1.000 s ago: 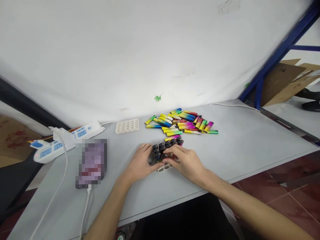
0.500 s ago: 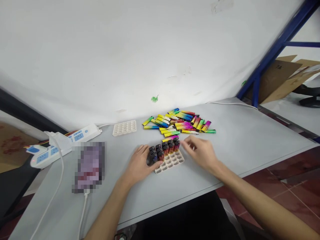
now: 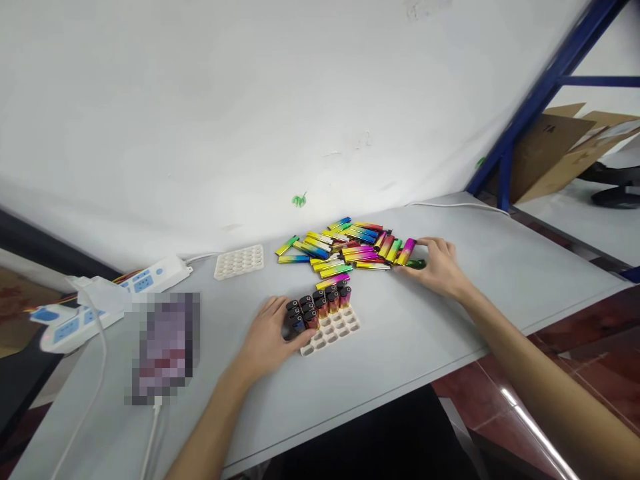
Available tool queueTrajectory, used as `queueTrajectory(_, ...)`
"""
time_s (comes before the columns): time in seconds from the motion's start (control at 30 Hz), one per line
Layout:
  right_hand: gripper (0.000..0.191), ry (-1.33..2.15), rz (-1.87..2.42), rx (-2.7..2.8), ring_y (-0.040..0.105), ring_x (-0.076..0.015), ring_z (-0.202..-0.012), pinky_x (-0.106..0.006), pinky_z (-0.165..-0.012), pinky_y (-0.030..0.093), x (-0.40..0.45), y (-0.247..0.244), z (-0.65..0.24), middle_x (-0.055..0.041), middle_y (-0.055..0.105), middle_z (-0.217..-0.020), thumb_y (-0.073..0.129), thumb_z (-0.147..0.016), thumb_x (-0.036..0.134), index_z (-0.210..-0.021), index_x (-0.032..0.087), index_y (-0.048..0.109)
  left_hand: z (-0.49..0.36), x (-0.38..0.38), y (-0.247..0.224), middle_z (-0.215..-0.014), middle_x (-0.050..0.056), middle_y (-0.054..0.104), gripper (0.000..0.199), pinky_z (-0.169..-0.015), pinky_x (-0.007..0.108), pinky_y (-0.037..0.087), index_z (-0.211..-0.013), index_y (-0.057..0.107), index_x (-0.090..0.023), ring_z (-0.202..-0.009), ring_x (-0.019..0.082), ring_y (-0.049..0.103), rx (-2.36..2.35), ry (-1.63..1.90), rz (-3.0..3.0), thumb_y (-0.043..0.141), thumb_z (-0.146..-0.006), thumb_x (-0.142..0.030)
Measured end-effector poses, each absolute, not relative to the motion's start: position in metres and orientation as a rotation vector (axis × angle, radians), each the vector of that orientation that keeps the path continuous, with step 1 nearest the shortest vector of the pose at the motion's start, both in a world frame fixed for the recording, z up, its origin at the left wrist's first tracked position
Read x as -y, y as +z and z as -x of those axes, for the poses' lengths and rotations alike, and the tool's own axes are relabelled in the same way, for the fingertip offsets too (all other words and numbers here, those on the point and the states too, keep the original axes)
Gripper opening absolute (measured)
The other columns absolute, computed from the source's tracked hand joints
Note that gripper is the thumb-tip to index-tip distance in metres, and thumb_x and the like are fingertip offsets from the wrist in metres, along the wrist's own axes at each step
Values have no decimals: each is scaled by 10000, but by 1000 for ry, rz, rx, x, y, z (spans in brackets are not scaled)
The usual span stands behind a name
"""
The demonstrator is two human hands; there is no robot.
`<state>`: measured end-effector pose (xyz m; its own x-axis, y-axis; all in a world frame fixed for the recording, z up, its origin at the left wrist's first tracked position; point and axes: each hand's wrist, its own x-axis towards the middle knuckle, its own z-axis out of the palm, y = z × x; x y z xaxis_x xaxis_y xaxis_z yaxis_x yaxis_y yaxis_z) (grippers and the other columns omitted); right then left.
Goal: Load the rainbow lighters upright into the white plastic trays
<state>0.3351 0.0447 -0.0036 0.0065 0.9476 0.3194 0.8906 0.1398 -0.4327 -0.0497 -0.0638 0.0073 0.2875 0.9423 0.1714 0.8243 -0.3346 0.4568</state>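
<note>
L hand: grip curved agst upright lighters in tray, hold unclear. R hand: grip part-open, R end of loose lighters.

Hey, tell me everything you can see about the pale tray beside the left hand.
The tray is off-white and rectangular, apparently moulded plastic or pulp, with rows of rounded pockets. It lies flat on the grey table, turned at an angle. Black-topped, lighter-like tubes stand in its left and far pockets; those toward the near right are unfilled. The left hand curls around the tubes at the left; whether it touches the tray is unclear.
</note>
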Motion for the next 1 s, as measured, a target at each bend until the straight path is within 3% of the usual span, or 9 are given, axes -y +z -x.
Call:
queueTrajectory(0.1, 887, 411, 1607, 1805, 551, -358, -1125, -509, -937, 484, -41, 4, -324, -179, 586, -1240, 769, -657, 598, -1362, 165, 449, 50, 64, 8, -1020, 60, 610, 350, -883, 429, 478, -989, 603, -204, -1018, 265, 539, -1614, 585, -2267, 650, -844, -519)
queueTrajectory(0.23, 908, 1175, 1172, 1555, 659, -248, -978, -441, -877, 537, -36, 11, -302, -102, 654, -1186, 800, -708, 437, -1431, 262, 279, 49, 63, 9, -1016, 72, 607, 357, -870, 438, 481, -949, 602, -194, -1004, 266, 535, -1618, 586, -2263, 648, -844, -532)
queueTrajectory(0.33, 763, 1492, 901, 1285, 670, -192, -956, -402, -924, 524, -33, 15, -288, -57, 653, -1199, 803, -707, 306, -1347, 289, 389, 48, 63, 11, -1003, 69, 605, 348, -868, 436, 483, -945, 598, -195, -1003, 263, 535, -1609, 580, -2252, 641, -853, -528)
queueTrajectory(0.43, 502, 1623, 830, 1127, 669, -163, -853, -339, -800, 552, -33, 24, -279, -37, 665, -1104, 729, -772, 331, -1218, 268, 509, 48, 64, 13, -1004, 66, 607, 339, -867, 439, 486, -952, 600, -199, -1008, 264, 535, -1602, 565, -2239, 646, -852, -520)
queueTrajectory(0.53, 320, 1652, 874, 1068, 618, -131, -684, -270, -582, 510, -37, 32, -271, -21, 653, -943, 648, -842, 376, -1113, 231, 563, 49, 64, 13, -999, 59, 612, 331, -860, 438, 494, -958, 604, -205, -999, 260, 540, -1598, 576, -2229, 656, -846, -512)
queueTrajectory(0.77, 411, 1572, 901, 1140, 582, -110, -592, -219, -482, 458, -38, 27, -250, 52, 615, -764, 740, -801, 408, -1078, 257, 477, 48, 63, 12, -1003, 51, 619, 337, -842, 427, 503, -972, 613, -213, -998, 256, 548, -1596, 598, -2212, 679, -830, -511)
queueTrajectory(0.87, 400, 1571, 881, 1110, 414, -78, -464, -167, -380, 281, -34, 23, -245, 94, 527, -649, 722, -805, 469, -995, 281, 424, 49, 63, 12, -995, 50, 612, 314, -849, 432, 499, -951, 608, -214, -993, 255, 545, -1593, 580, -2222, 680, -834, -497)
queueTrajectory(0.93, 382, 1648, 870, 1075, 270, -69, -427, -177, -380, 184, -31, 20, -244, 97, 396, -559, 596, -856, 601, -895, 253, 445, 49, 63, 12, -1011, 52, 609, 298, -866, 435, 494, -952, 603, -213, -1007, 256, 543, -1592, 577, -2226, 683, -836, -476)
queueTrajectory(1.0, 514, 1731, 881, 1039, 168, -69, -420, -204, -390, 142, -28, 18, -244, 88, 276, -511, 407, -891, 711, -735, 222, 432, 49, 62, 12, -1022, 53, 608, 290, -875, 435, 492, -956, 601, -213, -1014, 256, 544, -1585, 579, -2226, 685, -836, -462)
